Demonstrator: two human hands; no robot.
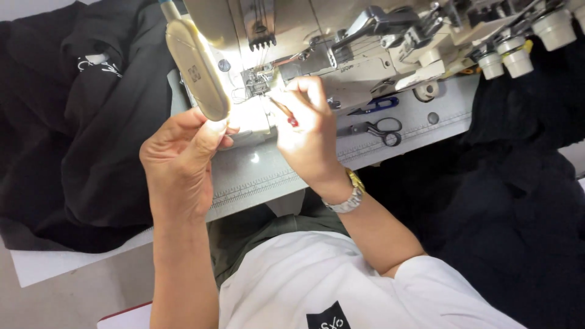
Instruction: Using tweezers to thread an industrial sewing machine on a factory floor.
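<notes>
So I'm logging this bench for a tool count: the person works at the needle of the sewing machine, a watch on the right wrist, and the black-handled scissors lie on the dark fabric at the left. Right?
Not quite: the head view shows the black-handled scissors on the grey machine bed, right of the right hand, not on the dark fabric. The needle work and the watch hold.

black cloth point(91, 122) lies heaped by a pale grey sewing machine point(341, 55). the scissors point(381, 129) have black handles, the thread snips point(375, 106) blue ones. the shirt point(341, 286) is white, the wristwatch point(347, 198) silver and gold.
</notes>
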